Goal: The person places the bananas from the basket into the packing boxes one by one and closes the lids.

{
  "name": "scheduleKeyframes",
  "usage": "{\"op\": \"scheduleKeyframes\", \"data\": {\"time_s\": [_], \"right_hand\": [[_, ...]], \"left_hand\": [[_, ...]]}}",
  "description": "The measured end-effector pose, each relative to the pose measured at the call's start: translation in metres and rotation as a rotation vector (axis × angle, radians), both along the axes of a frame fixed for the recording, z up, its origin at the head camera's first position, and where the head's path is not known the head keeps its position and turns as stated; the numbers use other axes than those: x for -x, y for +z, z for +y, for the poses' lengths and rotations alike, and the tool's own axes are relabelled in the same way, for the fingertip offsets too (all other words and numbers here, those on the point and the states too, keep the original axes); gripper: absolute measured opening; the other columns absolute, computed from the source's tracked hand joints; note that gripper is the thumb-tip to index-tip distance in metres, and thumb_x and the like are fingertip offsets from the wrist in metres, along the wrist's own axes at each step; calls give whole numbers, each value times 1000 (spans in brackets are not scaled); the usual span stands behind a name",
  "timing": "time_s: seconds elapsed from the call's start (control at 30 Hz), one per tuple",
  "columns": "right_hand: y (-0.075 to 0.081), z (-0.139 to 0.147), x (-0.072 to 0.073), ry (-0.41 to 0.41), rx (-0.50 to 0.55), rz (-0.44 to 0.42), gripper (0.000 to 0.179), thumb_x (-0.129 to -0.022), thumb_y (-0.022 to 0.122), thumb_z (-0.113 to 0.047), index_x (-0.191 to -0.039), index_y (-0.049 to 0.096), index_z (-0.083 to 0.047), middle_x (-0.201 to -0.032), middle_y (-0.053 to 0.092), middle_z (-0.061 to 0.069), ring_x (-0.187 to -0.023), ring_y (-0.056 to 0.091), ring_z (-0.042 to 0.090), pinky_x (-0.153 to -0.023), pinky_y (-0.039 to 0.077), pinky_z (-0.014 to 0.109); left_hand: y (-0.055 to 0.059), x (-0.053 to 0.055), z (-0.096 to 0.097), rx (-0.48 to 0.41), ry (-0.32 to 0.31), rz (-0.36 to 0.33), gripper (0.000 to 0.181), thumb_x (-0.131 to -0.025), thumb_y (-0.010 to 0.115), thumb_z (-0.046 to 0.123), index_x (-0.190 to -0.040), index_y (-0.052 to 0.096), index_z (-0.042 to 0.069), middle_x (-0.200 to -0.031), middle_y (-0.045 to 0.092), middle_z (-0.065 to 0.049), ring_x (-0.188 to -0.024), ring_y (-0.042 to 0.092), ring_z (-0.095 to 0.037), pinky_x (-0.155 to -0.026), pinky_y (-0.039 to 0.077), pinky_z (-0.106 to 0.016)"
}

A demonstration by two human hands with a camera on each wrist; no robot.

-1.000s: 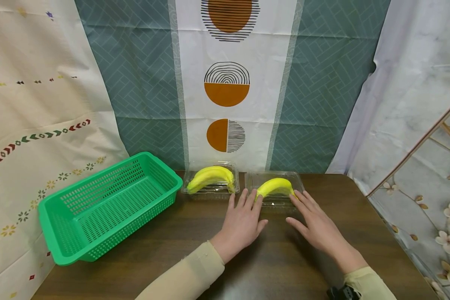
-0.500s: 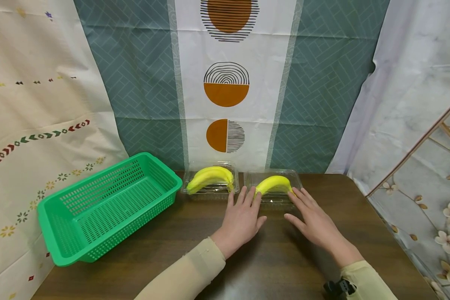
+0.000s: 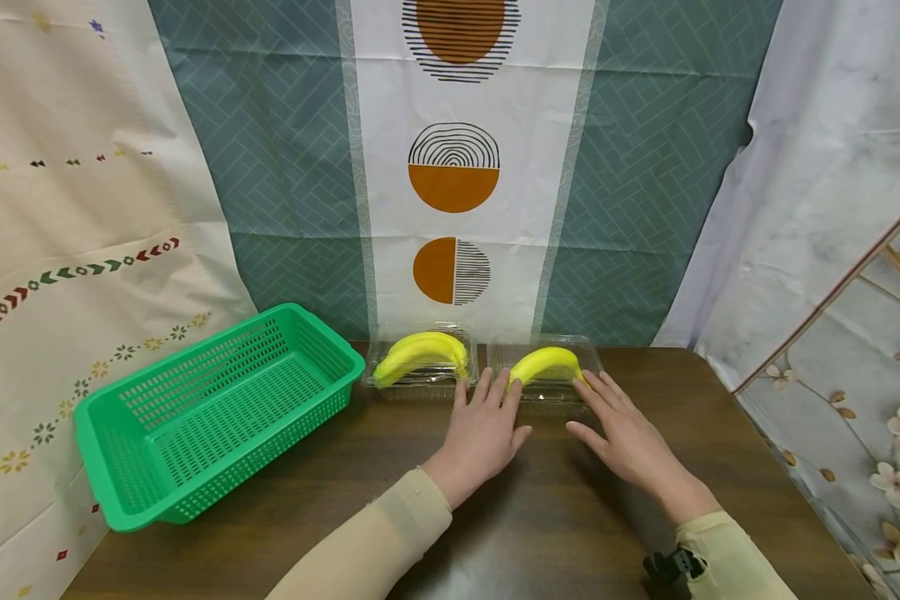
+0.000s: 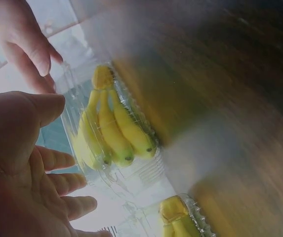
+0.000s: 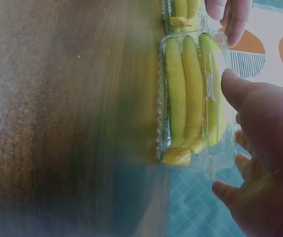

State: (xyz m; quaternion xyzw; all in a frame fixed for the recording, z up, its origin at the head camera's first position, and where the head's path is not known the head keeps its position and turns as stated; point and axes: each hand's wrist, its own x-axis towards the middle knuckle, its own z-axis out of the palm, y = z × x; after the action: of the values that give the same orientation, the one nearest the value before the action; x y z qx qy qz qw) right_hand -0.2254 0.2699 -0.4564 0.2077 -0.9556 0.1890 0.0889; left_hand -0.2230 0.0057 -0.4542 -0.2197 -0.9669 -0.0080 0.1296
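Observation:
Two clear plastic clamshell boxes stand side by side at the table's back edge. Inside the right box (image 3: pixel 562 395) lies a bunch of yellow bananas (image 3: pixel 547 362), also seen through clear plastic in both wrist views. My left hand (image 3: pixel 478 437) has its fingers stretched out at this box's front left. My right hand (image 3: pixel 633 433), fingers likewise extended, is at its front right corner. Fingertips appear to touch the box; exact contact is hard to make out. Another bunch of bananas (image 3: pixel 420 350) is in the left box (image 3: pixel 461 332), just beyond my left fingertips.
A green perforated basket (image 3: pixel 228 467) sits at the left of the brown wooden table (image 3: pixel 525 533). Patterned cloth (image 3: pixel 292 192) hangs behind the boxes, and more cloth borders both sides. A dark strap device (image 3: pixel 675 567) is on my right wrist.
The right box with its bananas has slid a little away from me and slightly left, level with the left box. Both hands have moved forward with it. The basket and left box stay put.

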Motion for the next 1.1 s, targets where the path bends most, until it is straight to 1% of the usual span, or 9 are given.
{"op": "scheduleKeyframes", "data": {"time_s": [0.2,0.43,0.63,0.93,1.1], "right_hand": [[-1,0,3,3,6,1,79,-106,77,-37,-170,43,-5,-178,32,20,-165,21,46,-121,34,72],[-1,-1,8,1,6,-7,79,-106,77,-36,-170,42,-6,-178,31,20,-166,20,45,-122,33,72],[0,-2,10,7,10,-5,78,-106,78,-34,-169,43,-4,-177,32,21,-165,21,47,-122,33,72],[0,-2,14,9,10,-13,77,-107,76,-35,-169,43,-4,-178,31,20,-166,20,46,-123,32,72],[0,-3,18,12,10,-14,77,-107,76,-35,-169,43,-4,-178,31,21,-165,20,47,-123,32,71]], "left_hand": [[-1,3,1,-11,2,3,74,-110,63,59,-168,48,15,-175,40,-13,-162,36,-37,-125,31,-68],[3,5,0,-10,6,2,73,-111,61,59,-168,48,15,-175,41,-13,-161,37,-38,-125,32,-68],[2,8,-1,-9,12,-3,73,-111,61,58,-169,48,15,-175,40,-13,-161,37,-38,-125,32,-68],[-1,13,0,-13,16,-2,73,-110,63,57,-169,48,16,-175,40,-12,-162,36,-37,-125,32,-69],[2,15,-1,-3,20,4,74,-110,62,58,-169,48,16,-175,40,-12,-161,37,-38,-125,32,-69]]}}
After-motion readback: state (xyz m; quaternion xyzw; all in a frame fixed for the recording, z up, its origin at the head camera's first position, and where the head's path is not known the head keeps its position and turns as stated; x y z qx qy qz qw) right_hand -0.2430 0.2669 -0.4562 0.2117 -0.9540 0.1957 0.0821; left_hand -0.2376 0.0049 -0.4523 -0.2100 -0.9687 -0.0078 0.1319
